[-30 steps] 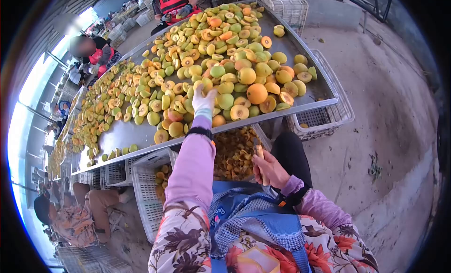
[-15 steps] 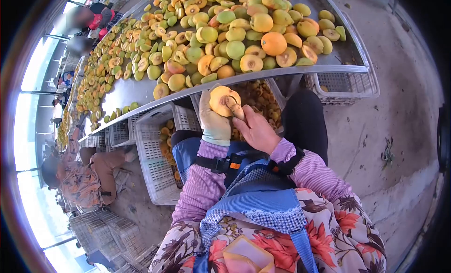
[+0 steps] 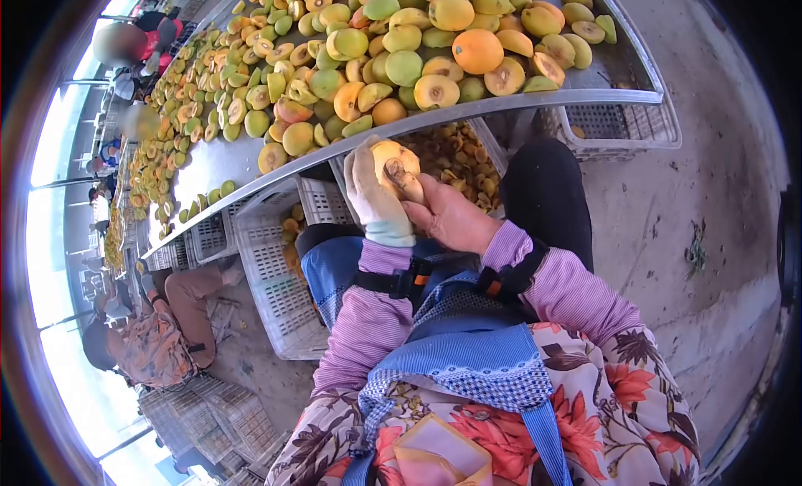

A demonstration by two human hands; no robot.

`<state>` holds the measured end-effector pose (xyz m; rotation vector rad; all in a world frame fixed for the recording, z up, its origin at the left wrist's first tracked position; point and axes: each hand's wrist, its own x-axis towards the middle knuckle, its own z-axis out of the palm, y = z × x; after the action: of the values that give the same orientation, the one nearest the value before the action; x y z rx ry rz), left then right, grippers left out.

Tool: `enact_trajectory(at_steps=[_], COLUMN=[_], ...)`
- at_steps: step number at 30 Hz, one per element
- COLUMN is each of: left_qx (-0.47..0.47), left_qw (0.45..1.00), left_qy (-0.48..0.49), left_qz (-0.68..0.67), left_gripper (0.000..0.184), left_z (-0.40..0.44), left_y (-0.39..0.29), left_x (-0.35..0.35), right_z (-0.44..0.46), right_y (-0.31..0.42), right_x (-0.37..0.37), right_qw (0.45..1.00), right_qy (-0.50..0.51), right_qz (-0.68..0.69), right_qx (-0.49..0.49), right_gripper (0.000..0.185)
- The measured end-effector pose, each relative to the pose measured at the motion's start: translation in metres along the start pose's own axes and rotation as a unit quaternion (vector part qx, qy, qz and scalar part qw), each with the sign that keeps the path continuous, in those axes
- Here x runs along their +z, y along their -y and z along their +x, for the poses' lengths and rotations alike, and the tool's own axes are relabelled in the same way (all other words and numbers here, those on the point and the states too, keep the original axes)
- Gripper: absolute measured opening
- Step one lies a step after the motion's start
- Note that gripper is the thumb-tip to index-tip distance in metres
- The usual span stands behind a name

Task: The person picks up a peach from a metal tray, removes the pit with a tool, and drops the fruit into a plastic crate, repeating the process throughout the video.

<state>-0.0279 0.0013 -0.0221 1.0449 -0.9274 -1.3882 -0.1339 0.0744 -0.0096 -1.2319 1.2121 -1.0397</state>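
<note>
My left hand (image 3: pixel 373 193), in a pale glove, is wrapped round a cut yellow peach half (image 3: pixel 404 156) just below the metal table edge. Its cut face, with a brownish centre, is turned toward my right hand (image 3: pixel 458 217). That bare hand grips a small pitting knife (image 3: pixel 408 185) with a light handle, its curved end in the middle of the peach; fingers partly hide the tool. Under my hands, a crate holds many peach pieces (image 3: pixel 458 164).
Heaped halved and whole peaches (image 3: pixel 403 68) cover much of the metal table (image 3: pixel 209 170). A white crate (image 3: pixel 269 306) stands left of my legs, another crate (image 3: pixel 622 135) under the table's right end. A seated person (image 3: pixel 159 348) is at left, near stacked crates (image 3: pixel 209 423).
The peach half has tilted in my left hand and the knife has turned within its centre. My right hand has shifted slightly. The camera view has moved a little.
</note>
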Motion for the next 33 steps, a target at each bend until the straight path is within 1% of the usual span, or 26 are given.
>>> enact_trajectory(at_steps=[2, 4, 5, 6, 7, 8, 11, 12, 14, 15, 16, 17, 19, 20, 21, 22, 23, 24, 25, 27, 28, 29, 30, 31, 32, 33], left_qx=[-0.080, -0.147, -0.180, -0.184, -0.177, -0.169, -0.143, -0.135, -0.060, -0.026, -0.072, -0.066, -0.046, -0.028, -0.030, -0.001, -0.072, -0.197, -0.230, -0.170, -0.146, -0.101, -0.021, 0.124, 0.152, 0.114], left_qw=[0.995, 0.984, 0.976, 0.974, 0.977, 0.980, 0.986, 0.988, 0.985, 0.980, 0.980, 0.974, 0.957, 0.955, 0.951, 0.956, 0.961, 0.954, 0.937, 0.960, 0.968, 0.974, 0.994, 0.985, 0.980, 0.982], left_qy=[0.038, 0.090, 0.116, 0.132, 0.117, 0.103, 0.073, 0.062, 0.122, 0.152, 0.160, 0.194, 0.267, 0.268, 0.279, 0.282, 0.266, 0.200, 0.150, 0.108, 0.084, 0.092, -0.016, -0.072, -0.094, -0.124], left_qz=[-0.040, -0.039, -0.040, -0.022, -0.007, 0.007, 0.038, 0.048, 0.102, 0.129, 0.094, 0.096, 0.102, 0.123, 0.132, 0.085, 0.018, -0.102, -0.215, -0.196, -0.185, -0.182, -0.102, 0.096, 0.091, 0.087], left_gripper=[0.034, 0.036, 0.037, 0.038, 0.039, 0.039, 0.040, 0.040, 0.040, 0.040, 0.040, 0.039, 0.039, 0.040, 0.033, 0.036, 0.037, 0.043, 0.045, 0.044, 0.042, 0.037, 0.032, 0.023, 0.017, 0.017], left_z=[0.010, 0.013, 0.013, 0.011, 0.010, 0.010, 0.007, 0.004, 0.004, 0.001, -0.002, -0.003, 0.000, -0.005, -0.003, 0.002, 0.000, -0.011, -0.007, -0.003, 0.007, 0.017, 0.019, 0.025, 0.029, 0.030], left_y=[-0.001, -0.007, -0.014, -0.021, -0.020, -0.018, -0.010, -0.008, -0.012, -0.014, -0.022, -0.026, -0.038, -0.044, -0.046, -0.035, -0.039, -0.054, -0.048, -0.059, -0.063, -0.064, -0.074, -0.078, -0.089, -0.099], left_x=[-0.007, -0.008, -0.007, -0.006, -0.007, -0.006, -0.003, -0.006, -0.008, -0.010, -0.008, -0.010, -0.009, -0.005, -0.005, -0.008, -0.003, 0.010, 0.013, 0.011, -0.004, -0.029, -0.048, -0.080, -0.107, -0.133], right_z=[-0.001, -0.005, -0.006, -0.005, -0.005, -0.004, -0.008, -0.010, -0.011, -0.013, -0.013, -0.011, -0.023, -0.030, -0.030, -0.031, -0.031, -0.032, -0.032, -0.032, -0.019, -0.015, -0.015, -0.016, -0.017, -0.016], right_y=[0.007, 0.004, 0.005, 0.007, 0.008, 0.002, 0.004, 0.007, 0.012, 0.009, 0.008, 0.011, 0.022, 0.014, 0.002, -0.004, -0.009, 0.008, 0.020, 0.026, 0.003, -0.024, -0.051, -0.065, -0.049, -0.051], right_x=[-0.006, -0.011, -0.014, -0.018, -0.019, -0.017, -0.020, -0.021, -0.025, -0.026, -0.028, -0.030, -0.028, -0.026, -0.024, -0.020, -0.017, -0.028, -0.031, -0.030, -0.031, -0.021, -0.005, 0.006, 0.004, 0.005], right_qw=[0.998, 0.994, 0.989, 0.982, 0.973, 0.969, 0.972, 0.954, 0.902, 0.882, 0.861, 0.841, 0.830, 0.826, 0.833, 0.830, 0.823, 0.806, 0.779, 0.816, 0.790, 0.927, 0.981, 0.950, 0.953, 0.951], right_qy=[0.042, 0.076, 0.103, 0.128, 0.152, 0.147, 0.166, 0.188, 0.221, 0.237, 0.253, 0.270, 0.261, 0.268, 0.276, 0.256, 0.238, 0.298, 0.359, 0.312, 0.344, 0.271, 0.178, 0.072, 0.094, 0.084], right_qz=[0.007, 0.007, 0.037, 0.067, 0.098, 0.124, 0.079, 0.132, 0.236, 0.273, 0.307, 0.337, 0.382, 0.411, 0.404, 0.440, 0.476, 0.476, 0.482, 0.451, 0.458, 0.216, -0.045, -0.303, -0.272, -0.284], right_qx=[0.051, 0.080, 0.103, 0.125, 0.147, 0.153, 0.146, 0.195, 0.286, 0.301, 0.315, 0.326, 0.310, 0.279, 0.259, 0.229, 0.198, 0.184, 0.178, 0.183, 0.219, 0.146, 0.061, -0.030, 0.094, 0.092], right_gripper=[0.034, 0.033, 0.033, 0.032, 0.031, 0.031, 0.029, 0.027, 0.025, 0.024, 0.024, 0.023, 0.028, 0.031, 0.030, 0.030, 0.031, 0.032, 0.033, 0.034, 0.035, 0.036, 0.037, 0.038, 0.041, 0.040])
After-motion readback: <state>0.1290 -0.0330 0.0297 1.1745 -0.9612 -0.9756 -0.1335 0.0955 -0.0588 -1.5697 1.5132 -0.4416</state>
